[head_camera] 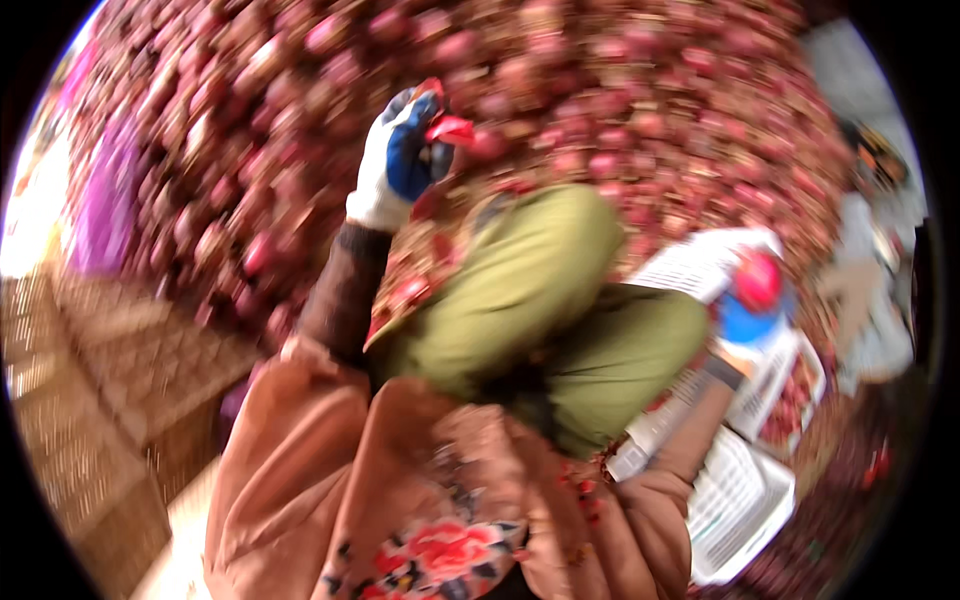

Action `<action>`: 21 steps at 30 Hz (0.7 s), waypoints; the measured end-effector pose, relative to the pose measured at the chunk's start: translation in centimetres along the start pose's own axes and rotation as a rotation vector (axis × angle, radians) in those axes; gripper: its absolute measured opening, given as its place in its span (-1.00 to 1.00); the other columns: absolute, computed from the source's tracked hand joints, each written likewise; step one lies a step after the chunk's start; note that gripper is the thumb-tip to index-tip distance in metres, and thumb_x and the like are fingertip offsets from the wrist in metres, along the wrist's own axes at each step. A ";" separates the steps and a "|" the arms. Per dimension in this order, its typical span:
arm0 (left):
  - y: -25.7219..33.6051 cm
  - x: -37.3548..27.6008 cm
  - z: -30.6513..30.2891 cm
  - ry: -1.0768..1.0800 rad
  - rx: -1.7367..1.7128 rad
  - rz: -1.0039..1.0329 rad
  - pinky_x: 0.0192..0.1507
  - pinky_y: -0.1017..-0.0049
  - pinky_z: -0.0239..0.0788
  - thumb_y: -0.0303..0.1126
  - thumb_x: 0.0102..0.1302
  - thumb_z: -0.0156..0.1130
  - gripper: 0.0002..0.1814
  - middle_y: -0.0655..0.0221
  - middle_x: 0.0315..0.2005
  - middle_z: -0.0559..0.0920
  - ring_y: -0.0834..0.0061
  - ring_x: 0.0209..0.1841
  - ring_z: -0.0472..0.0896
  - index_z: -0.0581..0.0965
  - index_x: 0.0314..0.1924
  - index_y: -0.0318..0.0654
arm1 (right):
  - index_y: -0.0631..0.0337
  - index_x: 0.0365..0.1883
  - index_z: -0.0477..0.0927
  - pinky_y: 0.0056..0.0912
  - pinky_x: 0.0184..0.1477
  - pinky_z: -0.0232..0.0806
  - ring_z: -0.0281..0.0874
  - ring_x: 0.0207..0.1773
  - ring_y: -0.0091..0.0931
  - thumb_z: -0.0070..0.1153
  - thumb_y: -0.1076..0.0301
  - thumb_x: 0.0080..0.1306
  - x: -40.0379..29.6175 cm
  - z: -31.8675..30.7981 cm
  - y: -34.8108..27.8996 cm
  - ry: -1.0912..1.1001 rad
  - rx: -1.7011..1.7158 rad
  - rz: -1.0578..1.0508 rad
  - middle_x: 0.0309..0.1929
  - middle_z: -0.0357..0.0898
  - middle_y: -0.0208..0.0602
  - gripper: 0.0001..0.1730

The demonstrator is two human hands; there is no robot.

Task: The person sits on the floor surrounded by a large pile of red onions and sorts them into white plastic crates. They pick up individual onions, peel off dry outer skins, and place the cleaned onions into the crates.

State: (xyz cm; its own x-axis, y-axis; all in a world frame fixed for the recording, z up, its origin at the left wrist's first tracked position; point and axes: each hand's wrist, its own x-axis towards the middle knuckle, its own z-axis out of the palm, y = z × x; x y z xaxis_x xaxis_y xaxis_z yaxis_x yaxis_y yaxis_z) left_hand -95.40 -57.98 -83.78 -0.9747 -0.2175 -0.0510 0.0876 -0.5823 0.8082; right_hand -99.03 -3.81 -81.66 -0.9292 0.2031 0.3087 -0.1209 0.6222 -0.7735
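Note:
My left hand (401,161), in a white glove with a blue coated palm, is raised over a large pile of red onions (540,82). Its fingers are closed around a red-handled tool (451,130); blur hides its exact kind. On the other side, my right hand (750,319), also in a blue-palmed glove, holds a red onion (757,279). That hand is above the white plastic baskets beside my knee. One white basket (694,262) reaches out behind it, and another basket (814,352) with small red onions inside lies just past it.
A further white plastic basket (784,495) stands at lower right. Purple mesh (109,195) lies at the pile's left edge, near brown blocks (112,405) with a patterned surface. Grey and tan cloth (862,292) shows at far right. My bent legs (517,292) rest against the pile.

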 end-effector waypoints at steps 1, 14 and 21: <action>1.4 -1.7 -6.0 0.075 0.387 0.112 -0.40 0.60 0.43 -0.37 0.42 0.17 -0.78 0.39 -0.23 0.60 0.55 -0.38 0.55 0.50 0.02 -0.23 | 0.12 0.29 0.40 -0.24 0.26 0.35 0.49 0.20 -0.32 -0.12 0.04 0.50 -0.3 -3.6 2.4 -0.026 0.072 0.162 0.20 0.49 -0.20 -0.49; -6.7 -33.3 -35.3 1.121 1.539 -0.720 0.27 0.19 0.34 -0.05 0.14 0.34 -0.25 -0.05 0.29 0.38 -0.04 0.27 0.44 0.40 0.30 -0.19 | -0.17 0.36 0.41 -0.05 0.05 0.31 0.50 0.01 -0.24 0.04 -0.22 0.32 -4.4 -27.5 15.1 -0.265 -0.266 1.160 0.24 0.45 -0.19 -0.31; -12.8 -33.5 -47.3 1.238 1.017 -0.781 0.14 0.17 0.46 0.00 -0.21 0.70 0.13 -0.14 0.24 0.38 0.06 0.23 0.44 0.33 0.33 -0.29 | 0.03 0.27 0.52 -0.61 -0.34 0.34 0.52 -0.30 -0.59 -0.03 0.13 0.48 -2.3 -16.8 2.6 -0.262 -0.242 0.893 -0.09 0.59 -0.42 -0.55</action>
State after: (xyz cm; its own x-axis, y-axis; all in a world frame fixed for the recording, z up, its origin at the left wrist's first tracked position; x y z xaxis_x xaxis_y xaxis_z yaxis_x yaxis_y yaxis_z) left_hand -54.14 -80.30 -120.15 0.0269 -0.8386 -0.5441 -0.8913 -0.2666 0.3667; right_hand -91.33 10.04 -75.05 -0.6958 0.5206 -0.4949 0.7171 0.4652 -0.5189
